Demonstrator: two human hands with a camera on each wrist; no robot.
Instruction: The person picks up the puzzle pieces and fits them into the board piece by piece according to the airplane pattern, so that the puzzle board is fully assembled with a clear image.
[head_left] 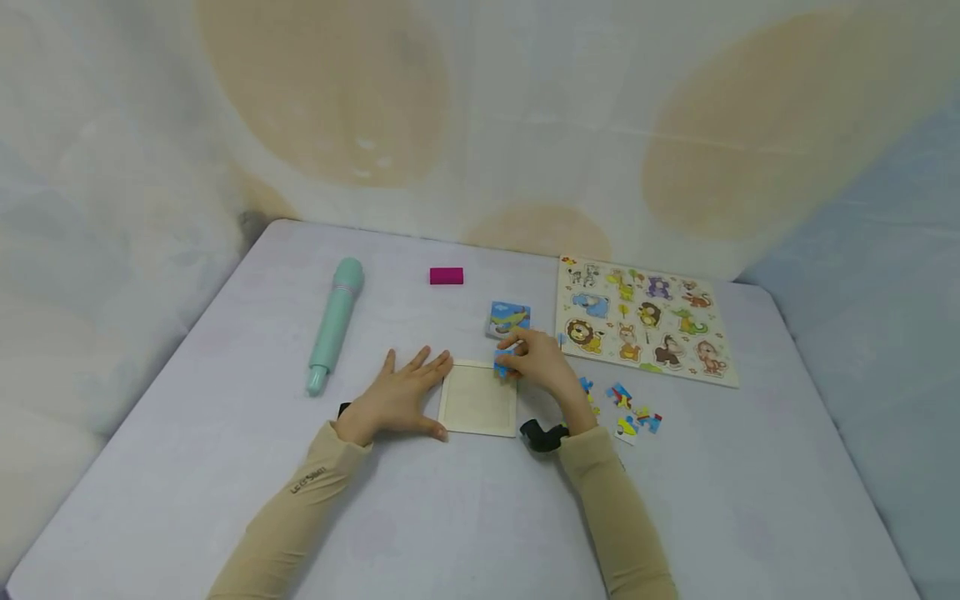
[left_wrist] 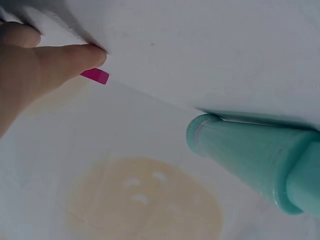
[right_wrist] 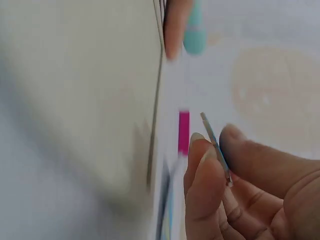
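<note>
Over the upper right corner of a bare wooden puzzle frame (head_left: 478, 402), my right hand (head_left: 542, 360) pinches a blue jigsaw piece (head_left: 503, 363). The right wrist view shows that piece (right_wrist: 216, 147) edge-on between thumb and fingertips. My left hand (head_left: 401, 396) lies with fingers spread at the frame's left edge, its fingertips by the upper left corner. Loose jigsaw pieces (head_left: 626, 425) lie to the right, partly hidden by my right forearm. Just beyond the right hand is a small blue picture puzzle (head_left: 510, 317) with a yellow figure.
A mint-green cylindrical object (head_left: 333, 325) with a rounded end lies at the left. A magenta block (head_left: 446, 276) sits farther back. The animal puzzle board (head_left: 645, 321) occupies the back right. A patterned cloth (head_left: 525, 125) hangs behind the table.
</note>
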